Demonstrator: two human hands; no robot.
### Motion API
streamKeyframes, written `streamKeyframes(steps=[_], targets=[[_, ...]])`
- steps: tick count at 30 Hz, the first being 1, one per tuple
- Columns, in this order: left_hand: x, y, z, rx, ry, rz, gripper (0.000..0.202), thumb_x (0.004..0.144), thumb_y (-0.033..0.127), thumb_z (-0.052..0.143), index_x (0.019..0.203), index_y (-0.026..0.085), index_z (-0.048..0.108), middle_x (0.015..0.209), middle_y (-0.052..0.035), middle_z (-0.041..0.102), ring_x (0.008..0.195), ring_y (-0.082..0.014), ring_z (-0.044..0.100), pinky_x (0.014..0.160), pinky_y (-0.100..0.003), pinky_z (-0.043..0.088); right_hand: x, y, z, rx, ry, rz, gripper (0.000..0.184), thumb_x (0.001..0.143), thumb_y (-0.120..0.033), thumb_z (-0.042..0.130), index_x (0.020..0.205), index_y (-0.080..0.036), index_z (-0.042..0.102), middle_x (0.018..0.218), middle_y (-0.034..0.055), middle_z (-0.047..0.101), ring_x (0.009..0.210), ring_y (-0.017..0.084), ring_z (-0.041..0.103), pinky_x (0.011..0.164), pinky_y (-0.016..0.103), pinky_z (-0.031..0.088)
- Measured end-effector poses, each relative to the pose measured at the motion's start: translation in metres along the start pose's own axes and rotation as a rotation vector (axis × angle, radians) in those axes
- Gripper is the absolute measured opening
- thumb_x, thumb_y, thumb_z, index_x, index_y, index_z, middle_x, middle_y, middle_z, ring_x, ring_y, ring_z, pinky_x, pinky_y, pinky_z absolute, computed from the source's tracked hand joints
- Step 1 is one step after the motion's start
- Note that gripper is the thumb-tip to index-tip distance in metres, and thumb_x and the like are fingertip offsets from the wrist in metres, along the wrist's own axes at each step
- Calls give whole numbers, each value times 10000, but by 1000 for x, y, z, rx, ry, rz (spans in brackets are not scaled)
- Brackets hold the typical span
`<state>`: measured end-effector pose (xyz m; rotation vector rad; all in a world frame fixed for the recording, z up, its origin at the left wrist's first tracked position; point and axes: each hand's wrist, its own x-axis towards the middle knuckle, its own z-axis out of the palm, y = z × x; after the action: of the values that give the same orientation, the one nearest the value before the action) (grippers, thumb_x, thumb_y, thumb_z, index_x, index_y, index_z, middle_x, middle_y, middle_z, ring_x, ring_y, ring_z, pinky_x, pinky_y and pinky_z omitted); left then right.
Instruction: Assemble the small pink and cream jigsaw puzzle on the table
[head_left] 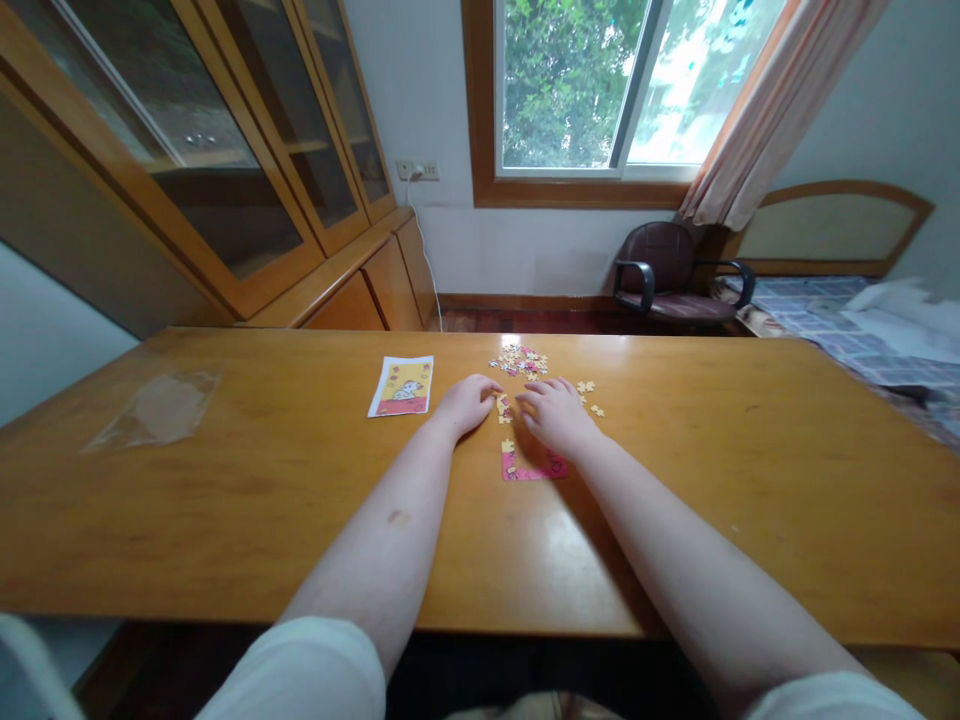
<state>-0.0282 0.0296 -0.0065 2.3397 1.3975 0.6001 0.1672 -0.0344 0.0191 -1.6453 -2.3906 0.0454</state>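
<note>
My left hand rests on the table with its fingers bent together, the tips at the left edge of a short strip of yellow puzzle pieces. Just right of that strip, my right hand hovers low with its fingers slightly apart; whether its fingertips touch a piece is hard to tell. Below the hands lies a joined pink puzzle corner, its right part partly behind my right hand. A heap of loose puzzle pieces spreads beyond my hands. A few yellow pieces lie right of my right hand.
A picture card with a white animal on yellow and pink lies left of my left hand. Farther left is a clear plastic bag on the wooden table. Beyond the table stand a glass-door cabinet and an armchair.
</note>
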Motion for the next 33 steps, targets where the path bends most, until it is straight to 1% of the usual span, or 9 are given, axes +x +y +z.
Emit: streamKeyframes(steps=[1,3,6,9,13,21,27,33], targets=[[0,-1,0,7,-11,3,302,821,156,528,1043,202,727,1114,-61,691,1067,-207,623,999,-334,479,1,1,2,11,30,-12,310,943,-299,476,1142,-237,705,1308,69,619,1206,264,503,1100,453,289],[0,-2,0,14,-28,18,290,822,174,537,1034,206,732,1100,-62,691,1052,-207,627,992,-329,482,2,3,6,27,58,-42,296,931,-267,483,1102,-256,724,1308,54,620,1217,254,491,1109,450,274],[-1,-3,0,12,-31,29,281,831,192,534,1023,216,738,1086,-59,688,1040,-201,629,977,-313,488,0,4,11,48,48,-77,301,927,-322,501,1132,-277,718,1361,66,578,1257,264,457,1116,477,256],[-1,-2,1,13,-36,22,276,823,191,544,1012,224,743,1085,-56,685,1032,-198,631,971,-307,491,-2,3,12,57,32,-78,324,932,-374,498,1163,-288,707,1386,80,552,1271,270,443,1111,486,264],[-1,-1,1,19,-40,14,273,814,193,551,1000,227,748,1086,-53,681,1022,-199,634,976,-314,487,-2,0,12,52,6,-80,323,933,-396,496,1152,-301,714,1399,80,538,1292,279,425,1116,492,255],[-1,2,-1,33,-52,-10,272,807,193,558,999,216,749,1097,-59,679,1027,-201,632,974,-304,484,-1,-1,17,65,-48,-70,360,937,-452,491,1199,-307,690,1425,93,510,1322,293,391,1128,511,222],[-2,4,-2,29,-52,-12,276,816,197,543,999,205,749,1089,-62,682,1019,-216,634,975,-323,487,-1,-2,16,79,-30,-88,332,936,-443,505,1146,-286,709,1409,97,523,1309,289,411,1126,510,231],[-2,5,-2,33,-55,-24,254,825,237,559,989,203,749,1079,-68,684,1019,-210,635,965,-315,487,1,0,22,89,-26,-99,357,921,-489,523,1154,-284,700,1395,97,533,1294,285,429,1124,522,235]])
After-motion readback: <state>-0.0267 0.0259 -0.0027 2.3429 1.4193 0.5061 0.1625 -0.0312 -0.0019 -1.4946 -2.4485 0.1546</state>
